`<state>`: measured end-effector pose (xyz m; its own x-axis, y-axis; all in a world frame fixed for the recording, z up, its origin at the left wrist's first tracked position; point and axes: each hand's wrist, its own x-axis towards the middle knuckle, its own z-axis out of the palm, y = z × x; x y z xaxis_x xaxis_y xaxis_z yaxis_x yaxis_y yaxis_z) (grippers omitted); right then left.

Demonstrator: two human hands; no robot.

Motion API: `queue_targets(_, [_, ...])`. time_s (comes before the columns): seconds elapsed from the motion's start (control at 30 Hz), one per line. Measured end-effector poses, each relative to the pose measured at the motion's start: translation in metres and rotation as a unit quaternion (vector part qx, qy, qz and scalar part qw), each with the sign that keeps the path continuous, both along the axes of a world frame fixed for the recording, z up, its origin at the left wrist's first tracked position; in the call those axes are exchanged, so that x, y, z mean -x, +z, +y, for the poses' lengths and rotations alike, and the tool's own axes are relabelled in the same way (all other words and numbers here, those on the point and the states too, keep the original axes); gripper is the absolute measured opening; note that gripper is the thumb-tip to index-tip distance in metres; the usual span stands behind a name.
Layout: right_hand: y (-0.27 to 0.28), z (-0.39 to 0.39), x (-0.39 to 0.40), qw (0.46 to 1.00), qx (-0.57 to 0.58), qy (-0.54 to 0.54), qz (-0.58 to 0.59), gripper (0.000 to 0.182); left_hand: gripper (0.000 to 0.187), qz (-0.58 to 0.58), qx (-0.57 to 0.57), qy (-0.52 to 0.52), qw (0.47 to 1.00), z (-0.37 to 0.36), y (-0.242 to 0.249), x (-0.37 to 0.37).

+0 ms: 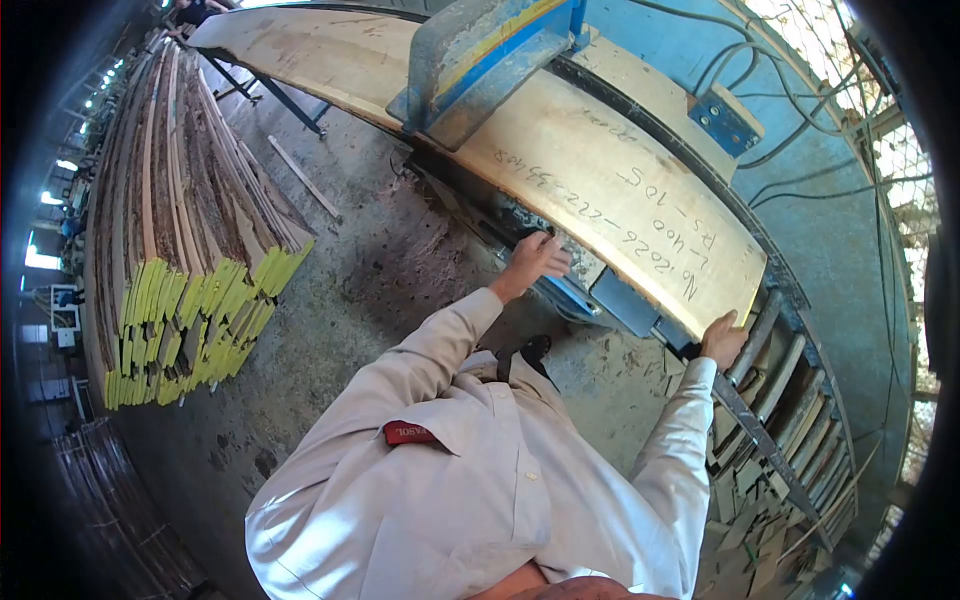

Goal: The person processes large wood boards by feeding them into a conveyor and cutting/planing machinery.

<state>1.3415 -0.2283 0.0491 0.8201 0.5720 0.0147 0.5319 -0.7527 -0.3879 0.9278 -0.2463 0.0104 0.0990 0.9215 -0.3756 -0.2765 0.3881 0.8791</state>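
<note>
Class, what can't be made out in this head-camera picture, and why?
Head view:
Wooden sheet: its stretch behind the blue frame is hidden.
Other person: cut off by the top edge.
Faint upper marking: too small to read.
Right hand: its palm is hidden by the back of the hand.

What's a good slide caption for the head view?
Right hand at the end of a handwritten-marked board, left hand near its long edge, with yellow-ended planks stacked nearby.
</note>
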Motion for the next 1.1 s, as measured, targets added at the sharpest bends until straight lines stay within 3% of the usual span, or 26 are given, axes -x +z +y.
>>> queue_targets(0.1, [0.001, 0.001, 0.000, 1.000, 0.010, 0.000, 0.004, 0.068, 0.042, 0.005, 0.036, -0.062, 0.997, -0.050, -0.007, 0.014])
queue_targets(0.17, [-0.007, 0.001, -0.003, 1.000, -0.010, -0.008, 0.001, 0.070, 0.039, 0.082, 0.078, -0.158, 0.981, -0.089, -0.043, 0.035])
queue_targets(0.23, [-0.008, 0.000, -0.001, 1.000, -0.006, -0.012, 0.001, 0.070, 0.035, 0.164, 0.081, -0.168, 0.969, -0.133, -0.088, 0.064])
queue_targets(0.3, [-0.011, 0.001, -0.003, 1.000, -0.003, -0.012, -0.001, 0.071, 0.039, 0.328, 0.117, -0.196, 0.917, -0.175, -0.126, 0.098])
queue_targets(0.37, [-0.016, 0.001, -0.006, 1.000, -0.013, -0.006, -0.019, 0.073, 0.038, 0.458, 0.098, -0.153, 0.870, -0.233, -0.195, 0.134])
queue_targets(0.43, [-0.016, 0.002, -0.007, 1.000, -0.011, -0.005, -0.014, 0.073, 0.040, 0.467, 0.159, -0.160, 0.855, -0.265, -0.163, 0.153])
queue_targets(0.53, [-0.023, 0.001, -0.013, 0.999, 0.017, -0.003, -0.030, 0.077, 0.043, 0.504, 0.239, -0.168, 0.813, -0.325, -0.203, 0.183])
queue_targets(0.63, [-0.041, 0.007, -0.025, 0.997, 0.011, -0.007, -0.082, 0.078, 0.044, 0.473, 0.282, -0.119, 0.826, -0.365, -0.230, 0.194])
queue_targets(0.73, [-0.030, 0.002, -0.017, 0.997, -0.005, 0.023, -0.078, 0.076, 0.044, 0.526, 0.263, -0.072, 0.805, -0.368, -0.205, 0.181])
queue_targets(1.0, [-0.031, 0.000, -0.018, 0.999, -0.030, -0.009, -0.014, 0.082, 0.048, 0.430, 0.169, -0.064, 0.884, -0.349, -0.208, 0.167])
queue_targets(1.1, [-0.024, -0.002, -0.014, 0.999, -0.032, -0.005, -0.004, 0.085, 0.045, 0.431, 0.189, -0.074, 0.879, -0.351, -0.205, 0.174])
